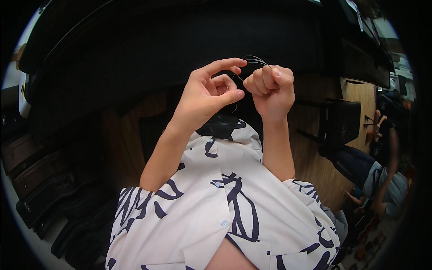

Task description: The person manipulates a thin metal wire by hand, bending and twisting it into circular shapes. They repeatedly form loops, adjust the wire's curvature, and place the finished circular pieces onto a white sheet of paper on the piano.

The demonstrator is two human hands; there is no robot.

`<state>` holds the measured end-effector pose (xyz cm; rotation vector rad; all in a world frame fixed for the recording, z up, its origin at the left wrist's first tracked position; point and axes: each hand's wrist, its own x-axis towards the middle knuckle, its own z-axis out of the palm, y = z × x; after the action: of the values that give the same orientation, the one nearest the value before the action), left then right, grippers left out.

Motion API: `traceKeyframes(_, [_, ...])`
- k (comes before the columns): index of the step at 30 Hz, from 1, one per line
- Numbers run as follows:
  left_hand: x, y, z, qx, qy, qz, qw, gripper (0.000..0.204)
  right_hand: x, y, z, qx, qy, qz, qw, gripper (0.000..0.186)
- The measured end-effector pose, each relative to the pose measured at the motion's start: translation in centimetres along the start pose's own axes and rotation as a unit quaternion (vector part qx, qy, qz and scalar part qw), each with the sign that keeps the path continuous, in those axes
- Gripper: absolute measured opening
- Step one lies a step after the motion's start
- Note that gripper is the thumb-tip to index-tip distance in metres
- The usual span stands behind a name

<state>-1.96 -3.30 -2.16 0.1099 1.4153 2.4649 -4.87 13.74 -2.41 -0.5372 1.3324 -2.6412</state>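
A thin, springy wire [256, 60] is bent into a few loose loops over a dark surface. My right hand [272, 87] is closed in a fist around it, thumb pressed against the curled fingers. To its left, my left hand [204, 92] has its index finger stretched to the loops, and its thumb is held well apart below. One fine strand runs down by the left fingers and curls near the thumb. Whether the left fingers touch the wire is hard to make out. The part inside my right fist is hidden.
A broad black surface [180, 42] spreads ahead of my hands. Several dark cases [45, 193] stand at the left. Right of me are a black chair [343, 121], wooden flooring [310, 157] and another person [387, 184].
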Motion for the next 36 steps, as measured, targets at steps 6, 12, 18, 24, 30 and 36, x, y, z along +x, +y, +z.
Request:
traceKeyframes(6, [-0.5,-0.3,-1.7,0.078,0.069,0.049,0.993,0.025,0.0,-1.0,-1.3,0.044,-0.002,0.013,0.999,0.044])
traceKeyframes(12, [-1.1,-0.9,-3.4,0.094,0.086,0.114,0.985,0.018,-0.5,0.2,-0.7,0.160,-0.018,0.078,0.984,0.044])
traceKeyframes(18, [-2.5,-1.5,-3.8,0.271,0.081,0.133,0.950,0.022,-0.5,0.1,-0.3,0.172,-0.045,0.123,0.976,0.043])
traceKeyframes(24, [-3.0,-0.6,-3.6,0.331,0.043,0.096,0.938,0.021,-0.6,0.2,0.5,0.203,-0.034,0.163,0.965,0.042])
traceKeyframes(30, [-2.7,-1.2,-3.6,0.260,0.102,0.103,0.955,0.015,-0.3,0.3,0.2,0.179,-0.032,0.164,0.970,0.042])
traceKeyframes(36, [-3.4,-0.2,-3.3,0.292,0.093,0.166,0.937,0.013,-0.5,0.1,0.3,0.163,-0.013,0.153,0.975,0.041])
